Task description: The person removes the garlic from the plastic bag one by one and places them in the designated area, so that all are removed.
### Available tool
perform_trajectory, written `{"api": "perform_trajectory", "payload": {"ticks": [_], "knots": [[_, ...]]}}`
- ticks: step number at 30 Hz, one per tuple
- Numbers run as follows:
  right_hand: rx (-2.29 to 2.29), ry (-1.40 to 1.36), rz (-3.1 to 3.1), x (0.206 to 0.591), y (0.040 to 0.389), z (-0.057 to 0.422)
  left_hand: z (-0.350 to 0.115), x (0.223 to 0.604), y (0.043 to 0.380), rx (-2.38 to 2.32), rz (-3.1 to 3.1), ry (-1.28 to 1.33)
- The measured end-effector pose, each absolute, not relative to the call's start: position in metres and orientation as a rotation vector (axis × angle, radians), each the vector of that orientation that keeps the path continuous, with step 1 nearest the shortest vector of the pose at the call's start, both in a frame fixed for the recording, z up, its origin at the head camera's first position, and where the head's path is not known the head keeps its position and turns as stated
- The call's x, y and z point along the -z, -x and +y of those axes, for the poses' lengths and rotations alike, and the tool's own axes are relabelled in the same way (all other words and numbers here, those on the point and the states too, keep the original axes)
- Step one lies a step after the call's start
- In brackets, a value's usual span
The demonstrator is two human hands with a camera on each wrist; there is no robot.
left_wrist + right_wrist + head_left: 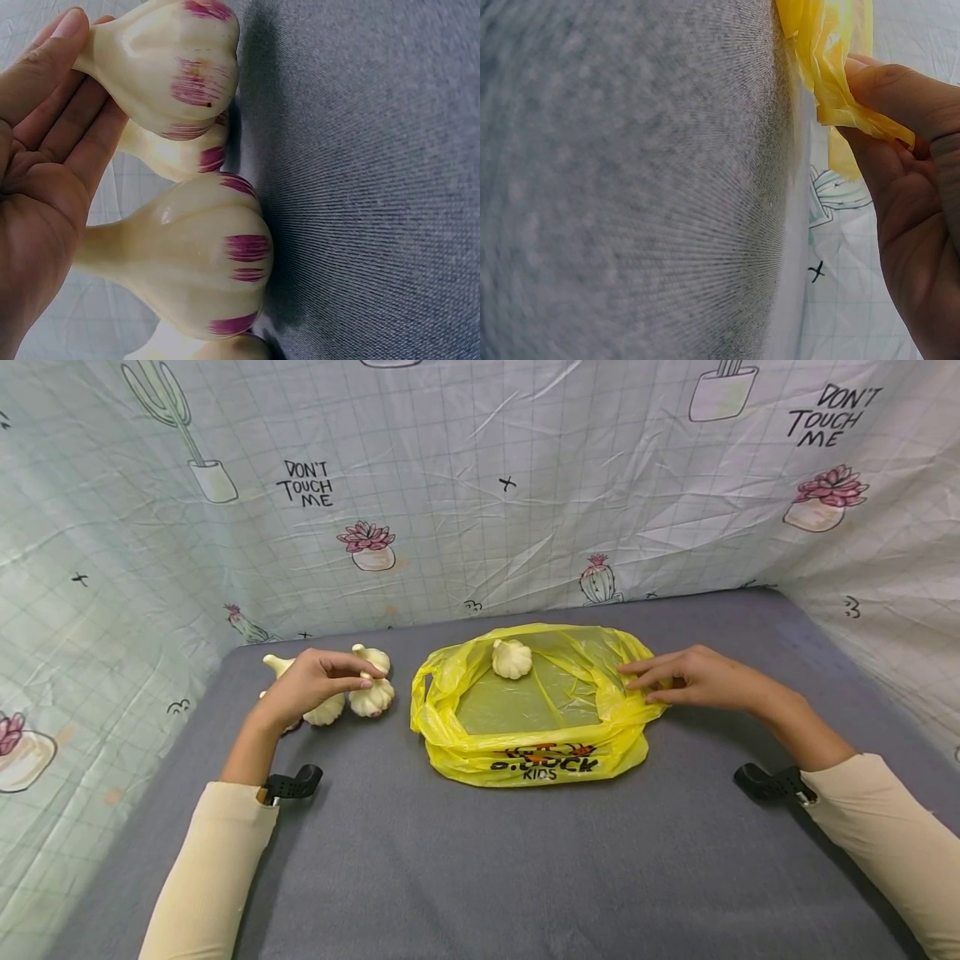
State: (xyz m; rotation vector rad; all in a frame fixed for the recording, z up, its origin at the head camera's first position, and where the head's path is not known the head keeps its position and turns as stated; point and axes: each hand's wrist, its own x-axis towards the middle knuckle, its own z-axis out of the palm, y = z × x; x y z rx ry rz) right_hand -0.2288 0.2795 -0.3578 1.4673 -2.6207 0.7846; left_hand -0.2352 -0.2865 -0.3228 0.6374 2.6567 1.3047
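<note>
My left hand (311, 683) pinches the neck of a garlic bulb (372, 698) between thumb and fingers. In the left wrist view this bulb (176, 67) shows purple streaks, close beside the grey cloth. Behind it stands another garlic bulb (374, 657), and more bulbs (324, 712) lie partly hidden under the hand. My right hand (693, 678) pinches the right edge of a yellow plastic bag (536, 760), whose film (832, 82) bunches between thumb and fingers in the right wrist view. The bag lies with its mouth spread wide, and one garlic bulb (512, 659) sits inside near the back.
A grey cloth (480, 868) covers the table. Behind it and at both sides hangs a pale curtain (450, 468) printed with cacti and lettering. Each wrist wears a black camera mount (296, 782) that juts inward over the cloth.
</note>
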Motion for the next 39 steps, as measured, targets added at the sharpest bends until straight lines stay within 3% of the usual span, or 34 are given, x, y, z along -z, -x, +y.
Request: {"api": "perform_trajectory", "payload": {"ticks": [19, 39], "knots": [[-0.783, -1.475, -2.611, 0.3568, 0.2280, 0.2781, -0.2884, 0.3252, 0.2388, -1.146, 2.747, -0.768], [-0.789, -1.478, -2.616, 0.3561, 0.2276, 0.2780, -0.2863, 0.3163, 0.2289, -1.044, 2.878, -0.660]]}}
